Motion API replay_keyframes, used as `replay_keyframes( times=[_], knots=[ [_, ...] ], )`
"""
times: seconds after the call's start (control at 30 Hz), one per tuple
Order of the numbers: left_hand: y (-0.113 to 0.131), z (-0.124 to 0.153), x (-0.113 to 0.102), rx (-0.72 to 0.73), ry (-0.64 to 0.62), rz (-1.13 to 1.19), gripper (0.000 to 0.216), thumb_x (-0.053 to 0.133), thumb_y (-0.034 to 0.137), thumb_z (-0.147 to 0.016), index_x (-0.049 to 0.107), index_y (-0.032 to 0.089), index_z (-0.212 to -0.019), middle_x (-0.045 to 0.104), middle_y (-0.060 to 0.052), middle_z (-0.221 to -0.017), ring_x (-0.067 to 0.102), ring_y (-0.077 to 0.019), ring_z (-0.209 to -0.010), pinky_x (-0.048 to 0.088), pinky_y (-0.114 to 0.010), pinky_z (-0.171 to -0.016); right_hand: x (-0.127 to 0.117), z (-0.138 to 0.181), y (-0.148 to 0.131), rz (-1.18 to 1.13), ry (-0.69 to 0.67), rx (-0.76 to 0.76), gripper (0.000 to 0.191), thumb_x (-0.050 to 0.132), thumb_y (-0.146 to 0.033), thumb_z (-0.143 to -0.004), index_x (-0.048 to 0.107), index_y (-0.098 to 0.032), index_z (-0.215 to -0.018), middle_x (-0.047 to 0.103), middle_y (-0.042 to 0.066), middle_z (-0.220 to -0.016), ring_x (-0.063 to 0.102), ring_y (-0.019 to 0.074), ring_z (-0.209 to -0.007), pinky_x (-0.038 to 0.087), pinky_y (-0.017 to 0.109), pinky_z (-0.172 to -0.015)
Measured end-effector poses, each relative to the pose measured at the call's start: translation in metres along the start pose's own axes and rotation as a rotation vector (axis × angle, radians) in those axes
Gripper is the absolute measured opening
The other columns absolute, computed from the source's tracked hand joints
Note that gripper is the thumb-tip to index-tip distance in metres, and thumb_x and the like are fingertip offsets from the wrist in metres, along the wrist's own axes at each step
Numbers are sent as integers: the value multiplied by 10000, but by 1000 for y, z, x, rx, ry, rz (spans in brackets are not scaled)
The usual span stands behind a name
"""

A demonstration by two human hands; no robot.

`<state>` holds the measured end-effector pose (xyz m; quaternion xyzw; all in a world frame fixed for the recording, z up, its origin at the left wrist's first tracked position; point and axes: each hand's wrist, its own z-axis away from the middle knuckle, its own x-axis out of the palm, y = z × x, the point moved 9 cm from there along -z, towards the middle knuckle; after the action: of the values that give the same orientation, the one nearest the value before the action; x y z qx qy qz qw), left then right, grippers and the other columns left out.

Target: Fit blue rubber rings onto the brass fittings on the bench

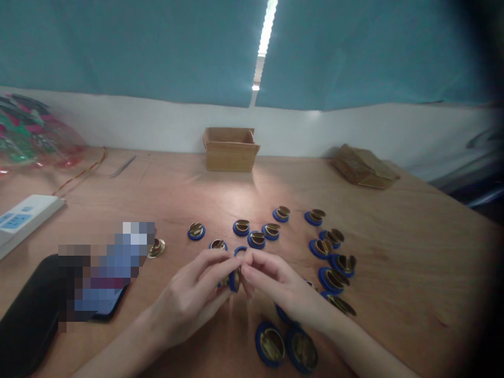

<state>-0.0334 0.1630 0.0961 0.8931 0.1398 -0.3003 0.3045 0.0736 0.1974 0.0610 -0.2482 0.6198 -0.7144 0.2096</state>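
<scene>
My left hand (pixel 192 296) and my right hand (pixel 277 286) meet over the wooden table (pixel 394 252), fingers pinched together on one small blue-rimmed disc with a brass centre (pixel 233 281), held on edge between them. Several more blue and brass discs lie flat around the hands: a row behind (pixel 256 239), a cluster to the right (pixel 334 262), and two close to me (pixel 285 346). A bare brass piece (pixel 156 248) lies alone to the left.
An open cardboard box (pixel 230 148) stands at the back centre, a flattened brown packet (pixel 364 167) at the back right. A white power strip (pixel 19 219), a dark phone (pixel 103 310), a black object (pixel 27 315) and a coloured plastic bag (pixel 27 131) occupy the left side.
</scene>
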Motion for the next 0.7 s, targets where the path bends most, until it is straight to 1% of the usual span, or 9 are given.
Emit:
replay_keyframes(
  times=[0.37,0.57,0.7],
  knots=[
    [1,0,-2,2,20,4,416,608,-7,-839,576,82,-1245,591,-112,-1149,622,-172,-1085,529,-215,-970,1,2,0,13,40,-28,295,552,-420,-945,487,-181,-786,453,-27,-744,401,118,-671,318,266,-616],
    [2,-1,-6,17,50,-4,400,621,-8,-834,587,71,-1224,600,-109,-1133,629,-163,-1071,516,-202,-980,2,4,0,49,49,-62,271,536,-402,-954,480,-185,-801,446,-24,-752,394,124,-671,310,273,-609],
    [4,1,-7,68,71,24,383,602,-11,-847,593,76,-1220,591,-109,-1150,631,-151,-1071,507,-196,-996,2,3,1,47,39,-90,219,550,-359,-946,489,-188,-823,459,-22,-768,404,123,-681,328,267,-612]
  ],
)
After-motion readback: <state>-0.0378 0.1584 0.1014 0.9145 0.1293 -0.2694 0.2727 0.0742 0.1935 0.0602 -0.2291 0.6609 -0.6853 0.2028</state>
